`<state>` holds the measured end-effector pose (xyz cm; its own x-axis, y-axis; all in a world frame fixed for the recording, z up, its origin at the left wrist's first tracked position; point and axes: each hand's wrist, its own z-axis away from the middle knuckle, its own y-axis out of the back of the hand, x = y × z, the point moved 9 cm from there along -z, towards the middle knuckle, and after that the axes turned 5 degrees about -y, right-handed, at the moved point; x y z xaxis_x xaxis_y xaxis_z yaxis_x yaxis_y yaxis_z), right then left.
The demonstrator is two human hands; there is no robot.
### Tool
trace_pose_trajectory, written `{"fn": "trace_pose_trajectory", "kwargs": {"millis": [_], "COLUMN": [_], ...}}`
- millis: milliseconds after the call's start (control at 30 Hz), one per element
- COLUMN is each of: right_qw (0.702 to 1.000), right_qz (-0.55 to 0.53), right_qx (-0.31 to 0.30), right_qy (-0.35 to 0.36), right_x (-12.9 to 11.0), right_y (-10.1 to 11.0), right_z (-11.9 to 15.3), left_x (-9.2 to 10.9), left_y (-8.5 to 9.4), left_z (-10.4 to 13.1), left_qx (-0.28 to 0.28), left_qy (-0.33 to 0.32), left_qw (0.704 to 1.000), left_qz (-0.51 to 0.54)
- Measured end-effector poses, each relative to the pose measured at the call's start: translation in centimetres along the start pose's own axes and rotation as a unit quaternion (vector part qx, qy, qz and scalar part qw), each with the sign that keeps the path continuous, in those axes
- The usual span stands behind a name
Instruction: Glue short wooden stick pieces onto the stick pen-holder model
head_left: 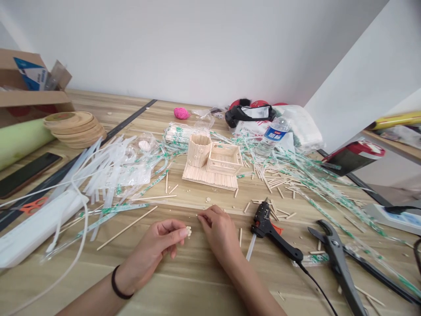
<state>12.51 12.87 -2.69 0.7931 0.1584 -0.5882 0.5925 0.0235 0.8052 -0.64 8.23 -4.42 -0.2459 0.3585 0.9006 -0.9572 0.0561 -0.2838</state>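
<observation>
My left hand [154,245] pinches a small flower-shaped cluster of pale wooden discs [188,231] between thumb and fingertips, just above the table. Beside it, my right hand [219,230] rests on the tabletop with thumb and forefinger together at a tiny pale piece [197,215], too small to name surely. Beyond the hands lies another little disc flower [208,199]. Farther back stands a model built of wooden sticks: a flat base [210,179] bearing a round upright cup [198,151] and an open rectangular box [225,164].
Right of my right hand lie a black glue gun [263,224] and grey-handled cutters [338,259]. Cut sticks [279,180] and plastic wrappers are scattered behind them, near a water bottle [274,131]. At left are a white power strip [42,228], a phone [28,173] and wooden discs [74,127].
</observation>
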Motion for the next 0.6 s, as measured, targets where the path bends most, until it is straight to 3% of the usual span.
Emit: {"fn": "trace_pose_trajectory", "kwargs": {"millis": [433, 600], "right_qw": [0.999, 0.993], "right_qz": [-0.039, -0.111], "right_qx": [-0.001, -0.008], "right_qy": [0.001, -0.027], "right_x": [-0.31, -0.04], "right_y": [-0.25, 0.04], "right_z": [-0.09, 0.26], "left_x": [-0.35, 0.41], "left_y": [0.04, -0.02], "left_z": [-0.15, -0.14], "left_qx": [0.000, 0.001], "left_qy": [0.008, -0.025], "left_qw": [1.000, 0.999], "left_qz": [0.007, -0.022]}}
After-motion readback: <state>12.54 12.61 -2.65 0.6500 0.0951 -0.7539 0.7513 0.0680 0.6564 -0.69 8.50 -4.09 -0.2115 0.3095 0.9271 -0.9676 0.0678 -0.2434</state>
